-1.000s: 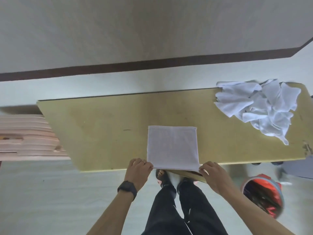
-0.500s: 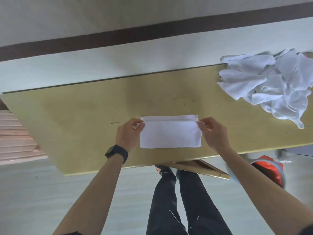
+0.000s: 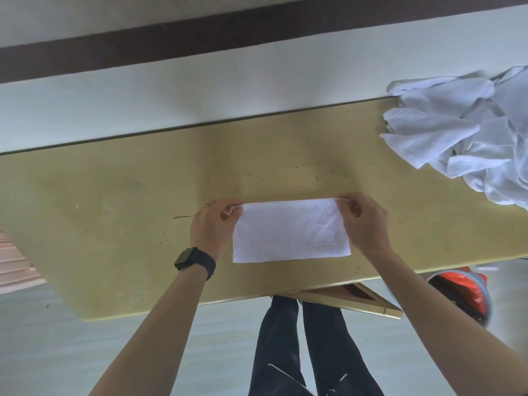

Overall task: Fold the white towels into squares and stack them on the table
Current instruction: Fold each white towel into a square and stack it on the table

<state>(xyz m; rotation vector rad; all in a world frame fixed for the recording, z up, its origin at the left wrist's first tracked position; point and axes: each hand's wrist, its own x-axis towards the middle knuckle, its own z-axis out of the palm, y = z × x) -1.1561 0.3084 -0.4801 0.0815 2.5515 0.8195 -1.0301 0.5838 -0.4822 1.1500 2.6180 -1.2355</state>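
A scuffed olive-yellow table (image 3: 114, 210) is being shown over a pale grey floor (image 3: 57, 352). Beyond it, a pale wall (image 3: 143, 15) is being edged by a dark brown band (image 3: 200, 32). An orange-red container (image 3: 468, 295) is being glimpsed, blurred, at right.

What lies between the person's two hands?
In the head view, a white towel lies on the table, its far corners pinched by left hand and right hand.

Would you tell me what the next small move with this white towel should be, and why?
Probably fold one short end across onto the other: the towel lies flat on the table as a wide rectangle, not yet square, with the left hand and right hand each pinching a far corner.
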